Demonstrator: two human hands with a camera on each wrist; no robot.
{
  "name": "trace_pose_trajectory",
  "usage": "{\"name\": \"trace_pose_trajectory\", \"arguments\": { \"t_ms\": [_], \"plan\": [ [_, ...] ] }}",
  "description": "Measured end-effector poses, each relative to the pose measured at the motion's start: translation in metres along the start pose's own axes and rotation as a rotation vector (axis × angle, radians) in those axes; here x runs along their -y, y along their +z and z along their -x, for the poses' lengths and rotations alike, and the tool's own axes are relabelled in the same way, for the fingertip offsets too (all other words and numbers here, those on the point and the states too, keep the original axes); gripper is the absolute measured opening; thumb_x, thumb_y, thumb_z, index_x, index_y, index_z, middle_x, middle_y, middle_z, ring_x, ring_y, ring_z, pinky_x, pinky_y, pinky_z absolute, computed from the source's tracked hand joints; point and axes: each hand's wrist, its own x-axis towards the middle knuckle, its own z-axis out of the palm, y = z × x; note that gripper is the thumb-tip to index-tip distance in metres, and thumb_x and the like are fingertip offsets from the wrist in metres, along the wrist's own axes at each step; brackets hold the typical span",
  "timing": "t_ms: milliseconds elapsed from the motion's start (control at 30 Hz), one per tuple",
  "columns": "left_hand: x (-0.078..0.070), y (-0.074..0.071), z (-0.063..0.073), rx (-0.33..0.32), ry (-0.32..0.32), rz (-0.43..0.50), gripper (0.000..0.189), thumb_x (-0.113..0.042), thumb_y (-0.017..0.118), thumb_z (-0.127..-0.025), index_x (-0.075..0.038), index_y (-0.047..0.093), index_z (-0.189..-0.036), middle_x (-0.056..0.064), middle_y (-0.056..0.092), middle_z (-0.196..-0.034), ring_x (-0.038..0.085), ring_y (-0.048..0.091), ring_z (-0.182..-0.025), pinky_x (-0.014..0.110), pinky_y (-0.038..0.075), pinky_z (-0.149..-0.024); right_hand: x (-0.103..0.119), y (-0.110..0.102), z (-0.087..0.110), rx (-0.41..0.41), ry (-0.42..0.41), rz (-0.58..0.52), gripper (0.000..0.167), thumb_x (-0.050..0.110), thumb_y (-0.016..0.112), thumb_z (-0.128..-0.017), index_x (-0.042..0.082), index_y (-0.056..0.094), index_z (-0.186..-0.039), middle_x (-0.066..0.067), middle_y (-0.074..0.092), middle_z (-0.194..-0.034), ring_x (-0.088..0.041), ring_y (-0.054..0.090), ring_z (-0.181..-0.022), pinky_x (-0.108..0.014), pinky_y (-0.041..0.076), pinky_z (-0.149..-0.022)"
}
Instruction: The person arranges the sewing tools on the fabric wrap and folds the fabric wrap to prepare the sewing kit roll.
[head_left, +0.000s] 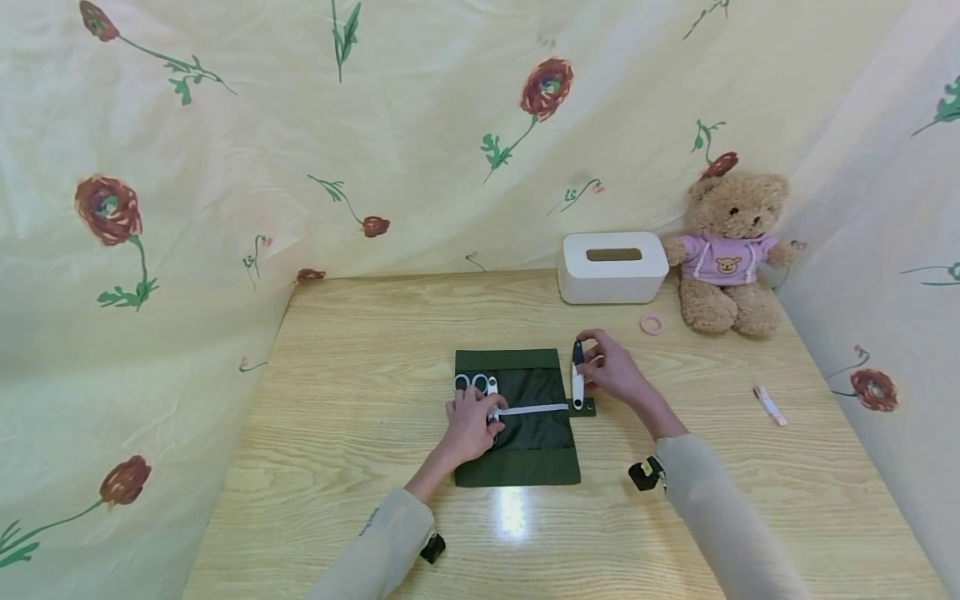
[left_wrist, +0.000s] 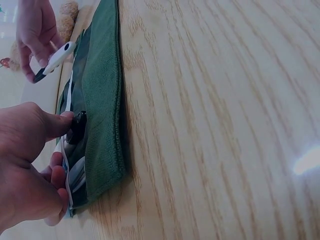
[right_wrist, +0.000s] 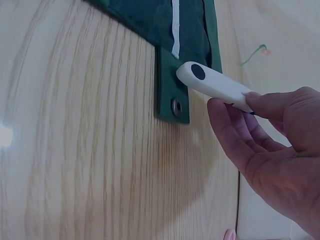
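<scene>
A dark green fabric tool roll (head_left: 517, 468) lies unfolded, with a white elastic strap (head_left: 534, 409) across it. My left hand (head_left: 472, 425) is over its left part, thumb and fingers around a slim white tool with a black end (left_wrist: 77, 127) at the strap. White scissor handles (head_left: 471, 382) show beside that hand; the blades are hidden. Just past the roll's right edge, above its snap tab (right_wrist: 172, 97), my right hand (head_left: 613, 367) pinches a similar slim white tool with a black end (right_wrist: 215, 86). The exact kind of these tools is unclear.
A white tissue box (head_left: 611, 279) and a teddy bear in a purple hoodie (head_left: 727, 258) sit at the back right. A pink ring (head_left: 652, 324) lies in front of the box. Further right is a small pink-and-white item (head_left: 770, 406). Floral cloth (head_left: 420, 150) hangs behind the table.
</scene>
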Motion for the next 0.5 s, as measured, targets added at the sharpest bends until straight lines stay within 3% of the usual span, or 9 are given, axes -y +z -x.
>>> {"name": "trace_pose_trajectory", "arguments": {
  "t_ms": [500],
  "plan": [
    [-0.001, -0.001, 0.001, -0.004, 0.007, -0.005, 0.023, -0.016, 0.074, -0.092, -0.018, 0.065, -0.114, 0.005, 0.041, -0.101, 0.026, 0.037, -0.098, 0.045, 0.027, -0.083, 0.011, 0.026, -0.015, 0.033, -0.02, -0.034, 0.051, -0.013, 0.06, -0.092, -0.005, 0.038, -0.137, -0.022, 0.054, -0.096, -0.038, 0.063, -0.077, -0.049, 0.057, -0.065]
  ]
}}
